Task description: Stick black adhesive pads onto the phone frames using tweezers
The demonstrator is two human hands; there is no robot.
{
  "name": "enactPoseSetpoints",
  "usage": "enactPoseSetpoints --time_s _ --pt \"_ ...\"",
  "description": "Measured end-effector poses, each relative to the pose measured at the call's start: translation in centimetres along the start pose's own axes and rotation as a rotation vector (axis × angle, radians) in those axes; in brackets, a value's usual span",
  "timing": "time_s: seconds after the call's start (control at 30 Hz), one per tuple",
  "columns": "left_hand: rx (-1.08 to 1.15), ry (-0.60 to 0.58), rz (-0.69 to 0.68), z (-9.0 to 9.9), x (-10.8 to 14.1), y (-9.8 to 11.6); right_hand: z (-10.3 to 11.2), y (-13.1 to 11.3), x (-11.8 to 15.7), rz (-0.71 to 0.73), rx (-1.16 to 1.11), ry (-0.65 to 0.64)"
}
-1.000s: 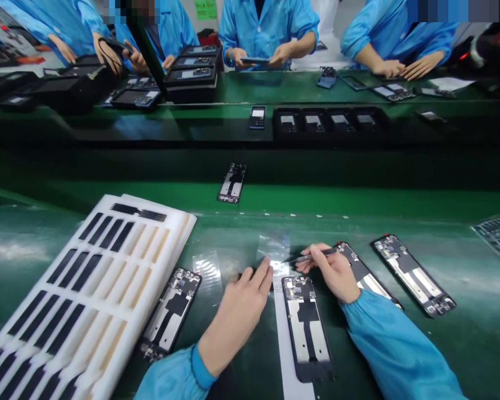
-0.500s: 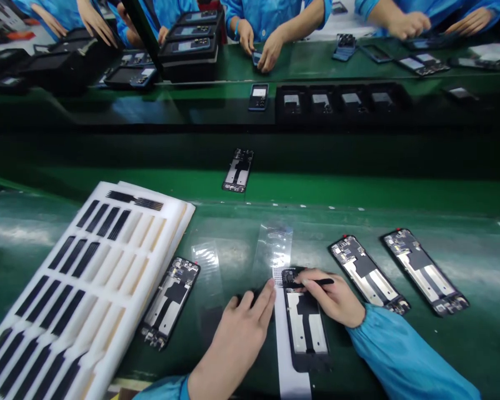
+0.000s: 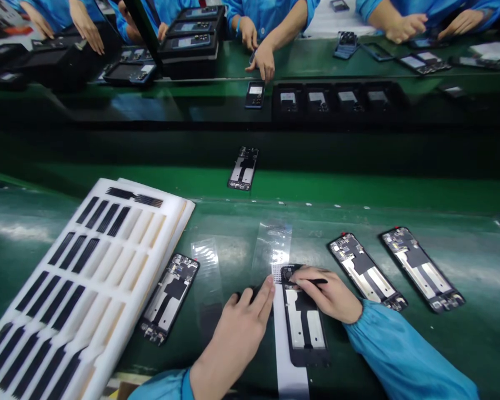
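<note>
An opened phone chassis (image 3: 306, 322) with a silver middle lies in front of me, on top of a long white strip (image 3: 287, 369). My right hand (image 3: 329, 291) pinches black tweezers (image 3: 318, 281) over the upper end of this chassis; their tips are hidden by the fingers. The fingers of my left hand (image 3: 245, 328) are stretched out, their tips at a small dotted white sheet (image 3: 277, 272) beside the chassis's top left corner. Clear plastic film (image 3: 270, 241) lies just beyond that sheet.
White foam trays (image 3: 108, 244) with black strips in slots are stacked at left, beside another chassis (image 3: 170, 300). Two more chassis (image 3: 366, 272) (image 3: 423, 269) lie at right. One chassis (image 3: 243, 168) sits on the green belt. Across it, co-workers' hands (image 3: 263, 60) work near black trays (image 3: 341, 103).
My right hand has shifted slightly left with the tweezers. The chassis on the belt has moved a little right. A co-worker's hand has reached down toward the phone on the far ledge.
</note>
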State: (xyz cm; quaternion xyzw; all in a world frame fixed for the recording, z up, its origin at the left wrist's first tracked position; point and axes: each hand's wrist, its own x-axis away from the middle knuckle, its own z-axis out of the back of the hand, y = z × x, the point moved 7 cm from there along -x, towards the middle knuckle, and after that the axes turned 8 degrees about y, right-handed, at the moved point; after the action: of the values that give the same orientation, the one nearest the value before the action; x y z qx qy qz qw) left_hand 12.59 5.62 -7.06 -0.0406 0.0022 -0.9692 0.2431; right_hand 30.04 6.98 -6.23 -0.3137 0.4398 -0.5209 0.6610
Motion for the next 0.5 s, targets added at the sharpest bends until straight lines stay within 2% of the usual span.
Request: enactPoseSetpoints --time_s 0.23,0.5 --pt "-0.009 -0.006 -0.013 0.11 -0.08 0.21 -0.30 -0.83 -1.00 -0.009 0.032 -0.065" --pt "-0.007 -0.037 -0.006 0.06 -0.11 0.27 -0.47 0.00 -0.30 -0.062 0.025 -0.033"
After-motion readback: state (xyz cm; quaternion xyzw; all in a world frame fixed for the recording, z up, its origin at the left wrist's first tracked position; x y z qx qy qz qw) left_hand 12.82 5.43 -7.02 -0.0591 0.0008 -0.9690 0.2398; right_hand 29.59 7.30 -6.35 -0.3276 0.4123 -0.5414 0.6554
